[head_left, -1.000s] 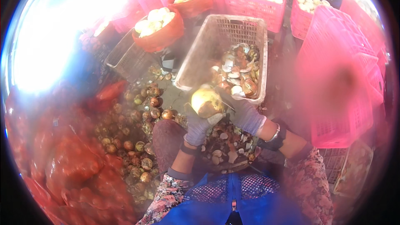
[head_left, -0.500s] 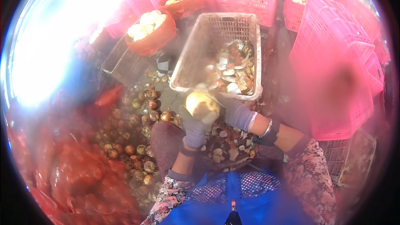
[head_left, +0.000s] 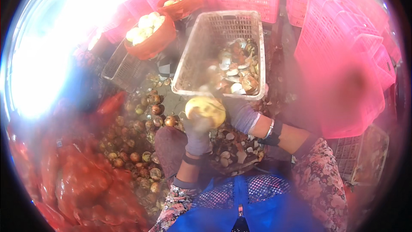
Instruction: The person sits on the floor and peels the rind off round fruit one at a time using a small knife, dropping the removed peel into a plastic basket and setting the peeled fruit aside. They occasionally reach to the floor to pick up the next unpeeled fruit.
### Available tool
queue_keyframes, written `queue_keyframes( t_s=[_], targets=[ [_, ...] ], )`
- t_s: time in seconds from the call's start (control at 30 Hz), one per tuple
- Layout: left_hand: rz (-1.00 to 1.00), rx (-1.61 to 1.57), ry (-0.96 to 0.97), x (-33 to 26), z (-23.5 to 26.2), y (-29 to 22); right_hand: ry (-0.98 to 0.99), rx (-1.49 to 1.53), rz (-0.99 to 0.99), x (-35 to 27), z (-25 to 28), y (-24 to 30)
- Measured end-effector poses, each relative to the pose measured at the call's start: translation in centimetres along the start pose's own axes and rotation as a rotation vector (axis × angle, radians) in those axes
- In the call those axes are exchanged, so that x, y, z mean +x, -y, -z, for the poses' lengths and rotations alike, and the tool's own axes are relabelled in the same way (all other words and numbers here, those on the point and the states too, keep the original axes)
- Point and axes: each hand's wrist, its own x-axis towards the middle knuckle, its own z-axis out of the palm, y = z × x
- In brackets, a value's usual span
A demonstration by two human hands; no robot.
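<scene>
Pale yellow onion, grey gloves on hands, pink crates, blue apron, floral sleeves.

Glare whites out the upper left, and the peeled onion hides both gloved grips' fingertips.

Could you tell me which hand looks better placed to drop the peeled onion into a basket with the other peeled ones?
Probably the left hand: it grips the peeled onion from below, while the right hand only rests on its side. The red basket of peeled onions lies toward the left.
</scene>
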Motion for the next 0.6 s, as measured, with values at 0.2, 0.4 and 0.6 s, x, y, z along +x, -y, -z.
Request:
queue_keyframes(
  t_s=[0.2, 0.4, 0.6],
  targets=[
    [0.171, -0.446, 0.297, 1.1, -1.2, -1.7, -0.105, 0.182, -0.060, -1.0, 3.9, 1.1],
    [0.140, -0.374, 0.280, 1.3, -0.2, -2.0, 0.275, 0.699, -0.128, -0.8, 8.2, 0.7],
    [0.201, -0.395, 0.323, 1.2, 0.8, -1.4, 0.376, 1.047, -0.438, -0.6, 13.0, 3.3]
  ],
)
